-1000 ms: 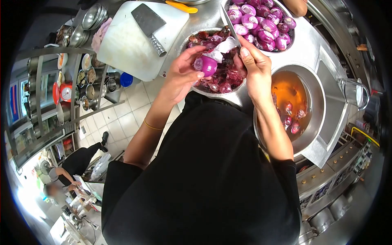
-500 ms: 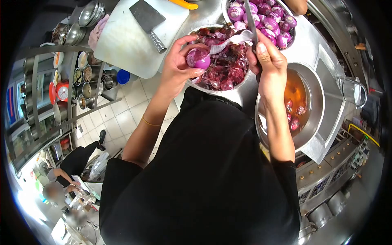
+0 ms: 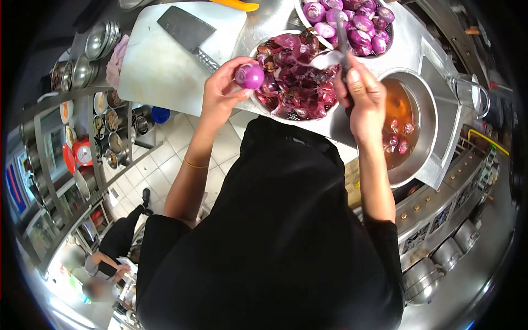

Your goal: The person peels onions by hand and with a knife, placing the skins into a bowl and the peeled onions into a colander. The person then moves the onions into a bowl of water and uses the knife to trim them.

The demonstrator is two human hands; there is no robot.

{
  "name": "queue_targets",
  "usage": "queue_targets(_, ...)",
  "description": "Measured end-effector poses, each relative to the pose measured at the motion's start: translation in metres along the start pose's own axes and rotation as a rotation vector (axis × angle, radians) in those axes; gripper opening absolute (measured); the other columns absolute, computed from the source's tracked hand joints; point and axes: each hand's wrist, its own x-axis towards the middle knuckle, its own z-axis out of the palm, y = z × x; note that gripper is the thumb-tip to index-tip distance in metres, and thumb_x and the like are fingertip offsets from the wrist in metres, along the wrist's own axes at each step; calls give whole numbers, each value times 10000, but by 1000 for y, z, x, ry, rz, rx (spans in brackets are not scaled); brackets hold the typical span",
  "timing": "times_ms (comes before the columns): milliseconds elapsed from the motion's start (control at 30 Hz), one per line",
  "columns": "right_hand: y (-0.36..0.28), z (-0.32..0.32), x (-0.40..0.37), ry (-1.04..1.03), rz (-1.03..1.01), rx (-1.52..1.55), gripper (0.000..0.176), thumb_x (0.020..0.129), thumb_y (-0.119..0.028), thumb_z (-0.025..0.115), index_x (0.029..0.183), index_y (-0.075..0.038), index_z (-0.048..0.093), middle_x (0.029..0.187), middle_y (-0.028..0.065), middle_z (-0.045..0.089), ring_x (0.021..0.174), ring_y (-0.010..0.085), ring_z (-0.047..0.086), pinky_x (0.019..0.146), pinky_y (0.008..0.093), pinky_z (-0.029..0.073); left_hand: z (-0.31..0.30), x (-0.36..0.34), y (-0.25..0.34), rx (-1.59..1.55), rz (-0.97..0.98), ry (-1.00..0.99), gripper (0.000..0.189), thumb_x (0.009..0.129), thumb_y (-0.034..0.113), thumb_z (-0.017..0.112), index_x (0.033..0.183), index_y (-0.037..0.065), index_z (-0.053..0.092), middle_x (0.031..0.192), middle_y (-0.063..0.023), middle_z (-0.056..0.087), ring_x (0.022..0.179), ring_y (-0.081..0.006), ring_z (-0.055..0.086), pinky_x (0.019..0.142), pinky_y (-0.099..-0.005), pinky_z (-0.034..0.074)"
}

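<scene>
My left hand (image 3: 221, 91) grips a purple, shiny-skinned red onion (image 3: 249, 76) between thumb and fingers, at the left edge of a colander (image 3: 296, 117) heaped with dark red onion skins (image 3: 302, 91). In my right hand (image 3: 364, 102) is a knife (image 3: 343, 41), its blade pointing away from me and partly blurred. A pale curl of onion skin (image 3: 328, 59) is against the knife near my right fingers, above the heap. Beyond the knife, a second colander (image 3: 391, 39) contains several peeled red onions (image 3: 360, 37).
A cleaver (image 3: 187, 27) lies on a white cutting board (image 3: 146, 71) to the left. On the right stands a metal pot (image 3: 430, 110) of amber liquid with several red onions in it. An orange handle (image 3: 234, 4) shows at the top. Another person (image 3: 113, 242) is at lower left.
My left hand has moved left with the onion, away from the knife. The skin strip, earlier stretching from onion to knife, is now apart from the onion. The view has shifted slightly.
</scene>
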Motion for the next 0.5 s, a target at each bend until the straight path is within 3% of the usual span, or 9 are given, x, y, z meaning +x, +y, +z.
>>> queue_targets(67, 25, 4, -1, -18, 132, -221, 377, 955, -136, 481, 1327, -73, 493, 647, -34, 432, 595, 57, 381, 551, 193, 328, -10, 4, -2, -280, -128, 45, 522, 780, -8, 591, 1279, -24, 441, 1142, -121, 555, 935, -177, 577, 790, -280, 482)
queue_targets(100, 44, 6, -3, 22, 194, -288, 434, 946, -116, 479, 1378, -102, 430, 666, -36, 433, 615, 64, 382, 577, 204, 351, -11, 6, 3, -411, -178, 28, 481, 831, 73, 566, 1286, -18, 435, 1091, -115, 557, 873, -181, 578, 712, -278, 469)
queue_targets(200, 59, 7, -18, 130, 269, -208, 534, 946, -125, 483, 1447, -125, 296, 678, -17, 441, 622, 78, 405, 584, 219, 370, -26, 15, -3, -374, -177, -74, 545, 864, 153, 534, 1350, -10, 350, 1171, -173, 535, 909, -212, 553, 734, -292, 455)
queue_targets(300, 52, -3, -31, 150, 269, -230, 533, 956, -148, 478, 1453, -136, 283, 661, -20, 439, 607, 72, 412, 567, 213, 363, -28, 31, 2, -249, -155, -102, 502, 870, 138, 540, 1325, -14, 390, 1090, -139, 554, 824, -189, 559, 680, -273, 448)
queue_targets(333, 50, -6, -34, 172, 318, -169, 417, 955, -141, 482, 1363, -92, 409, 657, -21, 451, 592, 67, 411, 553, 209, 355, -25, 42, 3, -140, -127, -104, 484, 872, 133, 542, 1312, -16, 408, 1068, -127, 559, 794, -180, 563, 667, -267, 447)
queue_targets(433, 54, -7, -42, 324, 261, -133, 105, 949, -103, 490, 1038, -56, 461, 652, -21, 457, 576, 56, 402, 526, 206, 338, -3, 79, 13, 53, 0, -91, 450, 847, 67, 585, 1270, -9, 452, 1054, -95, 574, 780, -134, 572, 664, -239, 442)
queue_targets(500, 63, -12, -48, 289, 189, -284, 181, 930, -97, 514, 1110, -104, 529, 712, 67, 569, 638, 132, 536, 584, 287, 429, 16, 106, 16, 164, 130, -104, 461, 806, -9, 626, 1241, 7, 475, 1075, -89, 575, 840, -119, 584, 707, -225, 458)
